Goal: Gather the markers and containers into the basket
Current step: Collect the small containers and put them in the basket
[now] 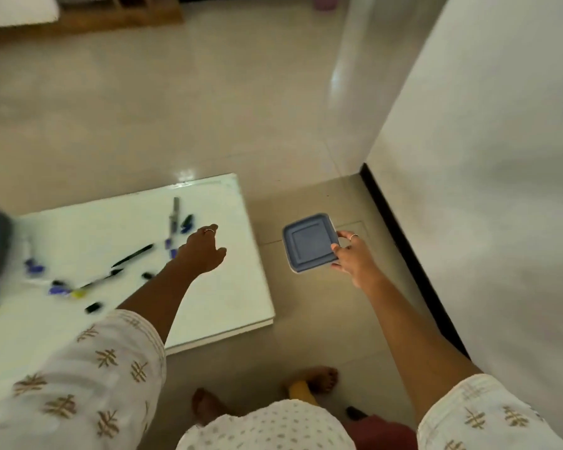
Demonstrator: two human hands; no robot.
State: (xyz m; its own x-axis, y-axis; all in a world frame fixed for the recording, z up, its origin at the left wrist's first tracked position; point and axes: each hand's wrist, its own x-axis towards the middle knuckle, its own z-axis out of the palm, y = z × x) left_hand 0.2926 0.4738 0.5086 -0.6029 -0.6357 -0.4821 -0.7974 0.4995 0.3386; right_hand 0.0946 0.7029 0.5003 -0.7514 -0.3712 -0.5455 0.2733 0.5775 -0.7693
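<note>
Right hand (351,254) pinched blue container (309,243) at its edge, thumb on top, held over floor. Left hand (203,251) hovered above table (228,287), fingers loosely curled; markers (132,254) just left of them.
</note>
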